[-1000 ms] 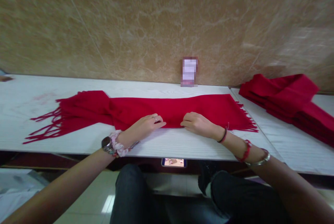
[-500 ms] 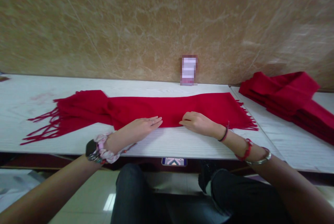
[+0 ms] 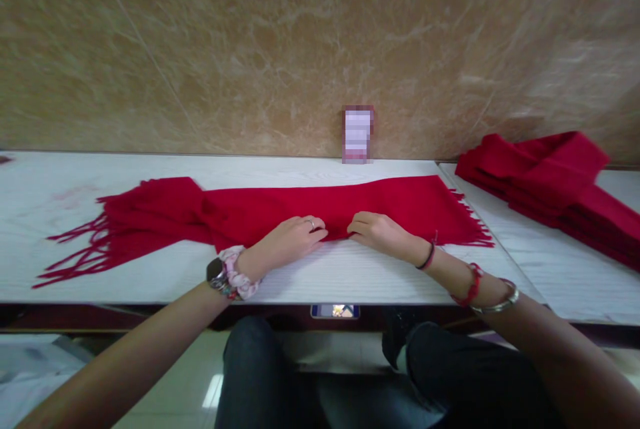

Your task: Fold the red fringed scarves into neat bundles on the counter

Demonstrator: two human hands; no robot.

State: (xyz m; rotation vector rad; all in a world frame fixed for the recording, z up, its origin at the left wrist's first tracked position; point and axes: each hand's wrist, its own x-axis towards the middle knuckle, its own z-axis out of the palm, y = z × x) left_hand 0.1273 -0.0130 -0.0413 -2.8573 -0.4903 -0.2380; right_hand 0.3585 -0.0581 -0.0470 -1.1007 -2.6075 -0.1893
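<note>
A long red scarf with fringed ends lies stretched left to right across a white table. My left hand rests on the scarf's near edge at its middle, fingers curled and pinched on the cloth. My right hand sits a little to the right of it, fingers also bent onto the same edge. The two hands are a short gap apart. The left wrist wears a watch and a scrunchie; the right arm wears red bands and a bangle.
A stack of folded red scarves lies on the adjoining table at the right. A small blurred card leans against the marble wall behind the scarf. A phone sits under the table's front edge, above my knees.
My left hand, which lay flat and farther left half a second ago, has slid right toward my right hand and curled its fingers on the scarf's edge. The right hand has barely moved.
</note>
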